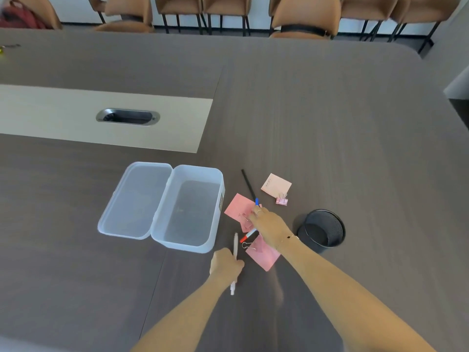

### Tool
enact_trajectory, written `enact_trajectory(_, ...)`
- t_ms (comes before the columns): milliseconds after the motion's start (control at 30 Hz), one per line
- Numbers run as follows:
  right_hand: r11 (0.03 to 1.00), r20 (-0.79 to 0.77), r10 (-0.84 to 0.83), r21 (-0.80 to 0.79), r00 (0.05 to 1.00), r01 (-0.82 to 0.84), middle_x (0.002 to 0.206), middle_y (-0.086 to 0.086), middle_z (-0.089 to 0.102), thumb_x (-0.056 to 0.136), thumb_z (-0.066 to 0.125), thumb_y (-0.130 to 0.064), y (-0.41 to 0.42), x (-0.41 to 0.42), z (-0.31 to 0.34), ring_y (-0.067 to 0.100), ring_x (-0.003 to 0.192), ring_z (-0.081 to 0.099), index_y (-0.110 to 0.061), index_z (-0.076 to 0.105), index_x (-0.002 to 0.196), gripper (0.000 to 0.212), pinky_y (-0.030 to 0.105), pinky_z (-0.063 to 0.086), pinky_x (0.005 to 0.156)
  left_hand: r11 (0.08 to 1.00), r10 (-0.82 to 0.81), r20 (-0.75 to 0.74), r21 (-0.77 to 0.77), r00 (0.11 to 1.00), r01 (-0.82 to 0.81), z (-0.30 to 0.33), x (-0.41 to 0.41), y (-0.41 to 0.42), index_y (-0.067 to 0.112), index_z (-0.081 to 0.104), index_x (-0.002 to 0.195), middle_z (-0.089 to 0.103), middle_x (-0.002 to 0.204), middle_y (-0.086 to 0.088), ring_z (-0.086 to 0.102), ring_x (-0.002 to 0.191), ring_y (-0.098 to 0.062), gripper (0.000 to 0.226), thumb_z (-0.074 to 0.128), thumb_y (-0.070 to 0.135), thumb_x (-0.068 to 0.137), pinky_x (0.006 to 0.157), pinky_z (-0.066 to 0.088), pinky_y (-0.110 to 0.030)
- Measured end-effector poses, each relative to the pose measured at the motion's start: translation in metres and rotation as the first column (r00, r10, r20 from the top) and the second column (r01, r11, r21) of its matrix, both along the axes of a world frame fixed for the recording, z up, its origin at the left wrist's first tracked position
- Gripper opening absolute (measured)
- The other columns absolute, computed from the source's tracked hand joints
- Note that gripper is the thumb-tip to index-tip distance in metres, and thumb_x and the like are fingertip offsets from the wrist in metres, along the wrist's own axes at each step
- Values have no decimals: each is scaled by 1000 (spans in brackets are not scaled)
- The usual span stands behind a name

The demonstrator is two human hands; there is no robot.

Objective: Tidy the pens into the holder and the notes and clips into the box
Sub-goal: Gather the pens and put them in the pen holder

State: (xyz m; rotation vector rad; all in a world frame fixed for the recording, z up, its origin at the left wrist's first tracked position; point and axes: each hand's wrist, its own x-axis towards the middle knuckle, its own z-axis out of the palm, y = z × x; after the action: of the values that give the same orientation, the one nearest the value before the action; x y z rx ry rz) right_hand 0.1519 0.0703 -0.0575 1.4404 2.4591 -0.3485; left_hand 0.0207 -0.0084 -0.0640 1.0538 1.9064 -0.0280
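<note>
You are in the pen-gathering step. Your left hand, low in the centre of the frame, is closed around a white pen whose ends stick out above and below the fist. Your right hand reaches over the scatter just right of centre, fingers curled down onto a blue-capped pen and a red-capped pen lying over the pink sticky notes; whether it has either pen pinched yet, I cannot tell.

A black pen lies on the tabletop above that hand. A paler note with a pink binder clip sits to its right, and more clips rest on the notes by your fingers.

The black mesh pen holder stands empty just right of your right wrist. The clear plastic box, lid folded open to its left, is empty too.

Next, I judge, you need to separate the pens from the clips and paper, then carry them rightwards and drop them upright into the holder.
</note>
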Motion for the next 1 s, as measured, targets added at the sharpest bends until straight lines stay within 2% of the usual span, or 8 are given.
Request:
enact_trajectory(133,1000,30,-1,-28,1000,2,136,15,46,92,50,5,3,0,-4,29,121,51,-1,47,130,39,39,53,92,995,-95,34,-37,995,96,8,-6,11,12,36,63,45,56,-3,49,41,-12,25,53,15,82,38,34,-17)
enact_trajectory(300,999,31,31,-21,999,-30,133,18,50,88,44,14,1,6,-6,32,120,50,1,49,130,44,41,50,92,974,-137,99,195,986,116,39,-5,48,13,42,73,45,68,-1,48,65,-22,19,49,26,85,60,44,-31)
enact_trajectory(467,981,-107,-139,123,985,152,85,10,72,61,86,-9,1,18,1,23,78,66,-7,72,90,32,30,56,66,913,-90,62,403,994,57,37,0,121,16,34,60,43,62,-2,44,58,-21,30,43,17,89,56,36,-29)
enact_trajectory(533,939,-188,-334,13,924,343,102,10,67,86,66,-10,-2,21,2,24,93,62,-7,65,106,20,31,53,80,915,-85,42,398,996,61,26,5,145,15,34,56,42,59,-3,46,63,-25,36,48,17,89,56,37,-30)
enact_trajectory(667,755,-360,-642,-145,677,639,101,11,63,96,50,-11,1,23,-7,24,86,58,-4,60,107,17,26,42,69,938,-129,-49,317,990,138,-1,18,176,10,40,58,41,56,-1,49,59,-22,40,61,26,88,55,38,-29)
enact_trajectory(733,716,-386,-685,-199,618,669,105,15,65,95,49,-11,6,22,-12,27,90,61,-2,59,109,19,29,42,69,947,-122,-55,291,991,133,-14,24,185,10,41,57,43,58,-1,50,56,-18,42,66,28,85,52,39,-26)
enact_trajectory(867,650,-445,-735,-249,512,718,105,14,68,94,53,-13,15,24,-14,27,91,66,-4,58,110,20,34,54,74,952,-107,-65,283,992,121,-19,37,193,2,57,81,63,84,-16,66,84,-31,19,68,17,81,65,48,-31)
enact_trajectory(1000,607,-505,-758,-313,413,731,105,14,69,93,53,-11,20,27,-1,28,89,67,-2,60,109,20,33,55,71,963,-96,23,257,995,87,-12,38,198,9,51,58,55,58,0,65,69,-24,26,64,14,80,50,42,-19)
